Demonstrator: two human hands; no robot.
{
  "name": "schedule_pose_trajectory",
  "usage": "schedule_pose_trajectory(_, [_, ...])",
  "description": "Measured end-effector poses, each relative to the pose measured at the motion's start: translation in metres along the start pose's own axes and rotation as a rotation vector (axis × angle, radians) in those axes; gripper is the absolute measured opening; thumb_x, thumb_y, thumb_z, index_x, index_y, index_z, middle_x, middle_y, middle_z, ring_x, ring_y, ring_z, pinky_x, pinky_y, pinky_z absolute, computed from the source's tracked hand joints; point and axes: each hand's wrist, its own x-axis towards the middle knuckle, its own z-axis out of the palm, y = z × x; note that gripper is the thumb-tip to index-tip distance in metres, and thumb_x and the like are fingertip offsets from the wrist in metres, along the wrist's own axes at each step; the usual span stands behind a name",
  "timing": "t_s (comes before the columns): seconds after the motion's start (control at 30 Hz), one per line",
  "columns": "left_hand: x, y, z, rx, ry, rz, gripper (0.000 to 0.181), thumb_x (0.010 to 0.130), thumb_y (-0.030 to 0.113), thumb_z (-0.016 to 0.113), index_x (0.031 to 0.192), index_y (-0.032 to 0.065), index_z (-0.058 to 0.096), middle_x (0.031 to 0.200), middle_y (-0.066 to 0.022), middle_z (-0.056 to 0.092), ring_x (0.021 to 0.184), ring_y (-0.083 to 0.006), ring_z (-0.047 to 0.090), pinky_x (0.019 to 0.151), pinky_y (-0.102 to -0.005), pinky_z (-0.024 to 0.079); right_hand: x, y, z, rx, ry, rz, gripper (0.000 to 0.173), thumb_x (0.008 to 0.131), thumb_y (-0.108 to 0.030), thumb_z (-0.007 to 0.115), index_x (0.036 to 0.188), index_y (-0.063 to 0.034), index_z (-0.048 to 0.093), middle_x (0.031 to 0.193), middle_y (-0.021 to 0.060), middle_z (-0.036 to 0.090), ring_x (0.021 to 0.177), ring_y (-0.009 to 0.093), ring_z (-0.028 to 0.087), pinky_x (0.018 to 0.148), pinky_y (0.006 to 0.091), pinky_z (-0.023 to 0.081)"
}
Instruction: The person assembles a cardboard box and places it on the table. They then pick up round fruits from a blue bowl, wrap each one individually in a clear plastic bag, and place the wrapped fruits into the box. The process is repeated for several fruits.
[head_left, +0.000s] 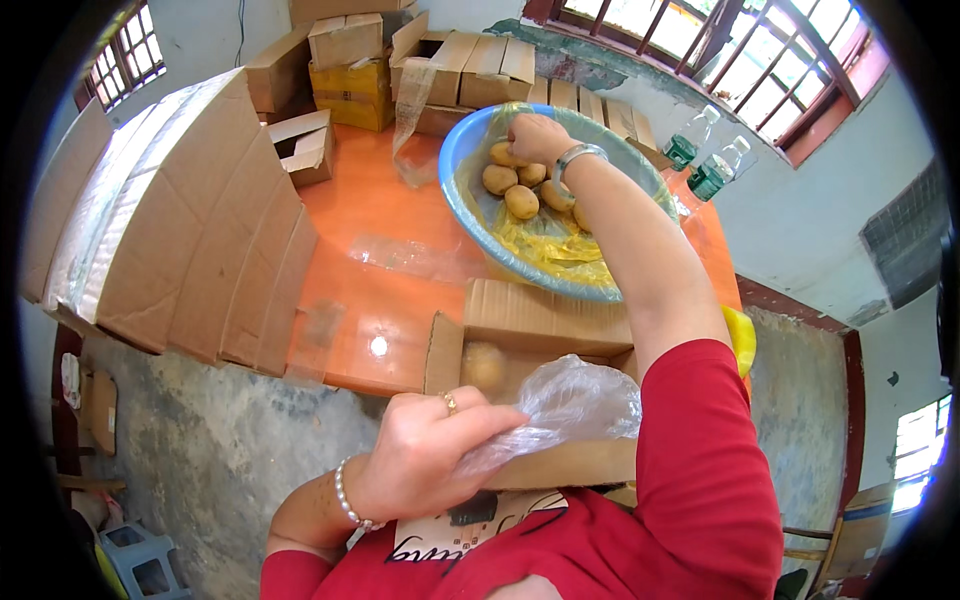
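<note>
My left hand (442, 442) pinches a clear plastic bag (577, 397) over an open cardboard box (551, 315) near my body. A round yellowish-brown item (485, 366), blurred, shows inside the box at its left. My right arm reaches into a blue plastic basin (457, 187) lined with yellowish plastic film. There my right hand (538, 137) is curled down at the far side, beside several brown potato-like round items (522, 202). Its fingertips are hidden, so whether it grips anything does not show.
Stacked cardboard cartons (187, 225) stand at the left of the orange table (337, 180). More boxes (495, 67) line its back. Two plastic bottles (709, 176) with green labels stand right of the basin. A yellow object (739, 341) is at the right edge, a grey stool (142, 562) lower left.
</note>
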Motion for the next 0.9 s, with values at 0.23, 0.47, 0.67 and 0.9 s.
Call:
schedule_pose_trajectory(0.23, [0.000,0.003,0.010,0.035,0.078,-0.037,0.030,0.064,-0.002,0.074,0.092,0.0048,0.068,0.067,-0.0078,0.058,0.058,-0.0200,0.058,0.052,-0.0284,0.046,-0.022,0.003,0.011,-0.005,-0.054,-0.002,0.028,0.069,-0.015,0.072,0.090,0.0026,0.067,0.100,0.0218,0.065,0.097,0.036,0.062,0.082,0.0413,0.050])
schedule_pose_trajectory(0.47, [0.003,0.005,0.018,0.094,0.135,-0.130,0.021,0.072,0.001,0.069,0.093,0.0030,0.066,0.081,-0.0139,0.065,0.067,-0.0279,0.064,0.060,-0.0332,0.051,-0.074,0.020,-0.027,0.430,0.223,0.096,0.054,0.060,-0.009,0.077,0.110,0.0045,0.059,0.094,0.0171,0.066,0.087,0.028,0.063,0.075,0.0337,0.050])
schedule_pose_trajectory(0.67, [0.006,0.002,0.025,0.169,0.232,-0.146,0.014,0.077,0.001,0.067,0.090,-0.0018,0.066,0.078,-0.0128,0.067,0.068,-0.0178,0.064,0.063,-0.0270,0.050,-0.204,-0.025,-0.110,1.248,0.291,-0.098,0.049,0.072,-0.001,0.064,0.119,0.0079,0.052,0.110,0.0160,0.061,0.098,0.021,0.060,0.088,0.0310,0.047])
schedule_pose_trajectory(0.9, [0.014,0.020,0.034,0.145,0.268,-0.158,0.014,0.077,0.001,0.067,0.090,-0.0028,0.066,0.075,-0.0120,0.066,0.065,-0.0148,0.061,0.064,-0.0259,0.049,-0.366,-0.089,-0.112,1.562,-0.154,-0.010,0.056,0.062,0.006,0.073,0.116,0.0005,0.058,0.110,0.0056,0.063,0.100,0.013,0.059,0.087,0.0291,0.049])
